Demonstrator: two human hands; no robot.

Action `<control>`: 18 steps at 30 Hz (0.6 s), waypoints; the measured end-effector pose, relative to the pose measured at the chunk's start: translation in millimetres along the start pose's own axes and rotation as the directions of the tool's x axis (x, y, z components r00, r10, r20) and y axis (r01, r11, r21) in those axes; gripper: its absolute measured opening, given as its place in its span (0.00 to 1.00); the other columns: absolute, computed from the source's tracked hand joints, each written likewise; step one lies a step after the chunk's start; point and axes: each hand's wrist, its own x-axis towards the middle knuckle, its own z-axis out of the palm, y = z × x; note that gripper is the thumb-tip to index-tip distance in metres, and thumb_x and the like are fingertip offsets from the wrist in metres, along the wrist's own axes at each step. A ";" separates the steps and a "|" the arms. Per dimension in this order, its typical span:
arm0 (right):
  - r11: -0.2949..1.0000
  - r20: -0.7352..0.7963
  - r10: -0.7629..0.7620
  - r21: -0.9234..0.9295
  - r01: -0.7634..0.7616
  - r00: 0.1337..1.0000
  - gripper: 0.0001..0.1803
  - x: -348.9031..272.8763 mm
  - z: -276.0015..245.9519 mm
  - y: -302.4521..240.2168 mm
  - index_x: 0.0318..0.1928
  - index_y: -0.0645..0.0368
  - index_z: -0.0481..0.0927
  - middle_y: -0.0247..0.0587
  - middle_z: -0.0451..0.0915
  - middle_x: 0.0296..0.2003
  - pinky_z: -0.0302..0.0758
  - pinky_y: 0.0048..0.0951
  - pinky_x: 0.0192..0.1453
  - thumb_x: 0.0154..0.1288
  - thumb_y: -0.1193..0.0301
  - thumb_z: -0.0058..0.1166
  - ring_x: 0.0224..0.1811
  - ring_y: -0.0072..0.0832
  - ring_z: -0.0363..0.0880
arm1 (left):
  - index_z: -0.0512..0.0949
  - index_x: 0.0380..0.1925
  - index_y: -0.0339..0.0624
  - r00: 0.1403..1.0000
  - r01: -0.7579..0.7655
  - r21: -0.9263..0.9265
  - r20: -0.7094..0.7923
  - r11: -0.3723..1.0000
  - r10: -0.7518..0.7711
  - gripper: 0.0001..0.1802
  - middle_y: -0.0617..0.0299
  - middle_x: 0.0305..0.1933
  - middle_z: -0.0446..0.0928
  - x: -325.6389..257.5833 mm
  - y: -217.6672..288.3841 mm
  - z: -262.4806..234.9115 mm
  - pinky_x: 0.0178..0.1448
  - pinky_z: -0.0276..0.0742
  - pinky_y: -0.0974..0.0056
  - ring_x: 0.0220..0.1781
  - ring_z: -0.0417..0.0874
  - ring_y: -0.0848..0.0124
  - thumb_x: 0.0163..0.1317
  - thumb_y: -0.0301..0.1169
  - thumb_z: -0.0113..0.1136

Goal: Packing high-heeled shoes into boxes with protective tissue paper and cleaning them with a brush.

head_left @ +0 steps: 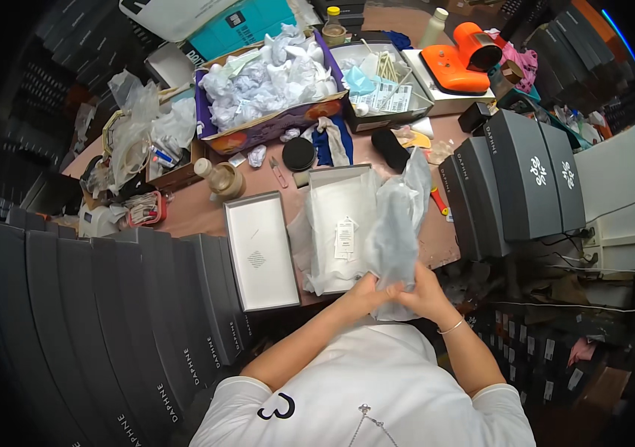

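A cloudy translucent plastic bag hangs over the right side of an open shoebox; what it contains, if anything, cannot be made out. My left hand and my right hand are closed on its near end, close to my body. White tissue paper lines the shoebox and spills past its left side. On the tissue lies a white paper tag. Left of the shoebox rests a shallow grey box part, white inside.
Upright grey shoeboxes crowd the left and right. Behind stand a purple carton of crumpled paper, a tray of small items and an orange device. Small scissors, a round black lid and a bottle sit nearer.
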 end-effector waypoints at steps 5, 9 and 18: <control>0.717 -0.158 0.039 0.692 0.082 0.987 0.31 11.8 -29.2 -28.7 0.59 0.65 0.68 0.42 0.77 0.51 0.71 0.32 0.59 0.54 0.73 0.63 0.53 0.29 0.76 | 0.78 0.40 0.29 0.869 -0.065 0.179 -0.473 0.982 0.144 0.16 0.59 0.35 0.79 -59.3 14.5 -45.7 0.45 0.76 0.72 0.38 0.80 0.75 0.66 0.36 0.57; 0.653 -0.003 0.058 0.757 -0.036 0.998 0.35 80.9 5.8 -17.1 0.62 0.65 0.64 0.42 0.73 0.55 0.69 0.31 0.61 0.54 0.73 0.63 0.57 0.29 0.73 | 0.72 0.52 0.31 0.695 0.292 -0.331 -0.572 0.898 -0.436 0.40 0.56 0.41 0.77 -104.1 -60.7 -91.1 0.43 0.76 0.65 0.41 0.78 0.71 0.64 0.63 0.44; 0.996 0.159 0.011 -0.086 0.003 0.987 0.42 127.2 109.6 135.4 0.65 0.69 0.59 0.60 0.71 0.55 0.63 0.38 0.67 0.48 0.70 0.59 0.61 0.48 0.69 | 0.74 0.42 0.40 0.543 -0.337 -0.334 -0.833 0.880 -0.108 0.15 0.66 0.36 0.74 -18.7 -94.8 -103.8 0.42 0.70 0.69 0.37 0.73 0.76 0.70 0.40 0.52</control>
